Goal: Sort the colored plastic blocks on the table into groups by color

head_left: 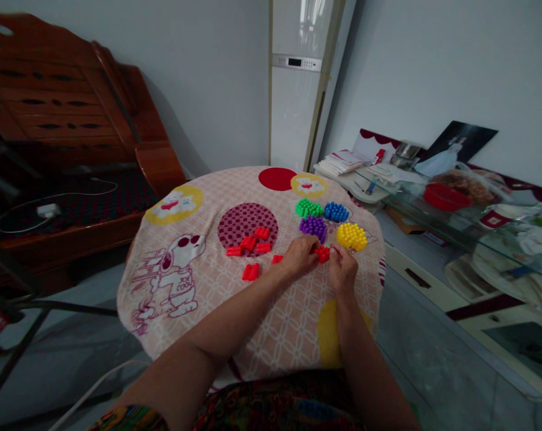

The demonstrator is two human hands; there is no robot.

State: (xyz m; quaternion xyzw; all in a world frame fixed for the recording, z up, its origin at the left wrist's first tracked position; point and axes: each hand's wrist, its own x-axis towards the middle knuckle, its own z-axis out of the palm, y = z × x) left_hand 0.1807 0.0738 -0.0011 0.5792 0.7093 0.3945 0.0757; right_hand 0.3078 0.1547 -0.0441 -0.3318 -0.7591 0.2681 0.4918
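Observation:
My left hand [300, 255] and my right hand [343, 269] meet over the right half of the table, fingers closed on a small red plastic piece [322, 254] between them. Just beyond lie clusters of knobbly plastic pieces: purple [312, 227], green [308, 208], blue [336, 211] and yellow [351, 236]. Left of my left hand, several loose red pieces [248, 243] are scattered, with another red pair [250, 272] nearer me. One more red piece [277, 259] is partly hidden by my left hand. Fine detail of the held piece is too small to make out.
A patterned cloth [279, 323] covers the round table. To the right stands a glass-topped cabinet [459, 230] with papers [342, 161], a red bowl [445, 197] and bags. A wooden bench [64, 114] is at left, a tall white air conditioner [295, 102] behind.

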